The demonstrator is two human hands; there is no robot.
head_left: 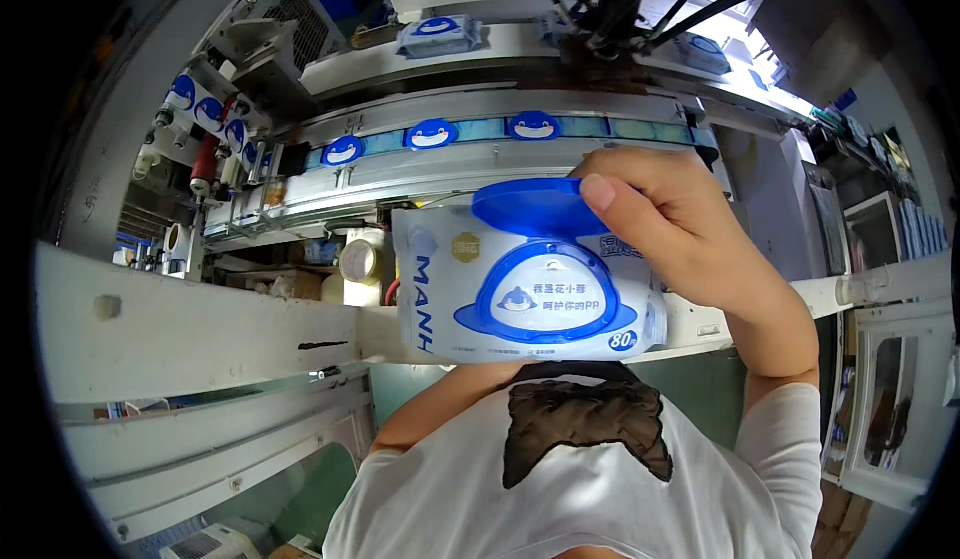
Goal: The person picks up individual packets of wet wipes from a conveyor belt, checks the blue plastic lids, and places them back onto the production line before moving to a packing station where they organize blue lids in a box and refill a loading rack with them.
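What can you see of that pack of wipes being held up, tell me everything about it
The wipes pack is a soft white plastic pouch with blue print and a blue hinged lid, flipped open. It is held upright, front facing the camera, above the person's chest. The right hand grips its top right corner, thumb on the lid; the left forearm passes behind it.

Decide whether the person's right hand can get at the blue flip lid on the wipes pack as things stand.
Probably yes: the right hand is already at the blue flip lid, thumb by its edge, with nothing between them on the wipes pack.
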